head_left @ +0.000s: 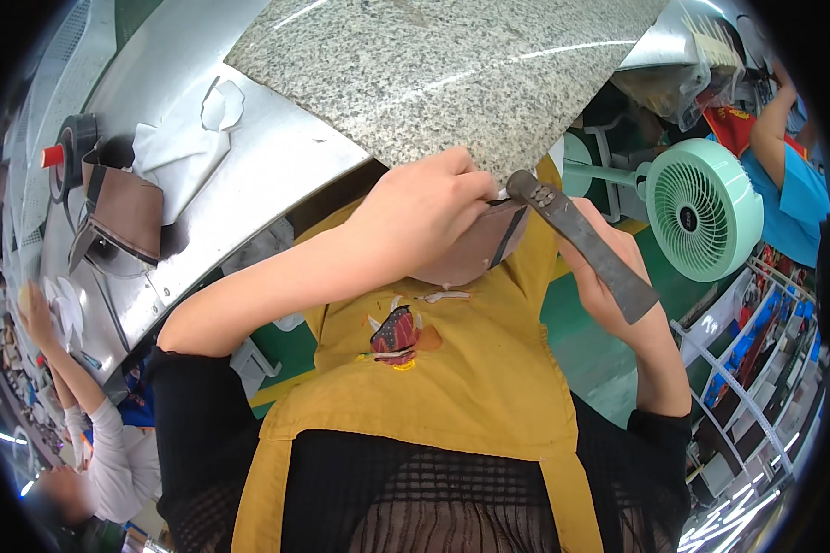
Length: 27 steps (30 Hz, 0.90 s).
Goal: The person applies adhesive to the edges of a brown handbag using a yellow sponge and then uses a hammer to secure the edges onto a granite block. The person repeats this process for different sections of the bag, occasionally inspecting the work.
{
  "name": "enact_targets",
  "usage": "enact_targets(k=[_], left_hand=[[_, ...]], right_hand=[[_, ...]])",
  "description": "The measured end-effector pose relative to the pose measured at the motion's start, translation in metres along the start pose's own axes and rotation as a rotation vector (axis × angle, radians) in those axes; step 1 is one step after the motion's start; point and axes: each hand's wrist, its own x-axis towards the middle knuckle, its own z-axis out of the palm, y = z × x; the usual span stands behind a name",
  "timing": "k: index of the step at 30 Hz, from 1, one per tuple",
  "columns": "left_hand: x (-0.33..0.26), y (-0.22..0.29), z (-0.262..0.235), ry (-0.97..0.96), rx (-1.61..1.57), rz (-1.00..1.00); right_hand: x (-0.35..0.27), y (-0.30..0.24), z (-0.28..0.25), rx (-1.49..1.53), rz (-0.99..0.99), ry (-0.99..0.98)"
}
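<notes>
My left hand [431, 214] is closed on the upper edge of a brown leather-like piece [470, 255] with dark edging, at the near corner of the speckled stone slab [452, 69]. The fingertips pinch that edge, and part of the piece is hidden behind the hand. My right hand [604, 276] is closed around a hammer, its handle mostly hidden. The dark metal hammer head [586, 244] slants across in front of the hand, its rounded end close to the piece's edge. Whether they touch, I cannot tell. Below the piece hangs my yellow apron [452, 387].
A similar brown piece [129, 212] stands on the metal table [277, 138] at left, beside white scraps [183, 152] and a black roll [76, 157]. A mint-green fan [705, 210] is at right, near a metal rack [733, 369]. Other people work at both sides.
</notes>
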Motion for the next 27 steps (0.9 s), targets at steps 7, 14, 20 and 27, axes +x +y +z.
enact_targets(k=[7, 14, 20, 27], left_hand=[[-0.015, -0.003, 0.013, 0.214, 0.319, 0.243], [-0.02, 0.001, 0.021, 0.247, 0.476, 0.342], [-0.016, 0.0, 0.022, 0.322, 0.531, 0.369], [-0.02, -0.012, 0.013, 0.257, 0.242, 0.22]], right_hand=[[-0.002, 0.003, -0.002, 0.018, -0.065, 0.023], [-0.001, 0.0, 0.0, 0.006, -0.109, -0.042], [0.003, -0.008, -0.001, -0.026, -0.092, 0.036], [0.006, -0.006, 0.004, 0.03, -0.031, -0.056]])
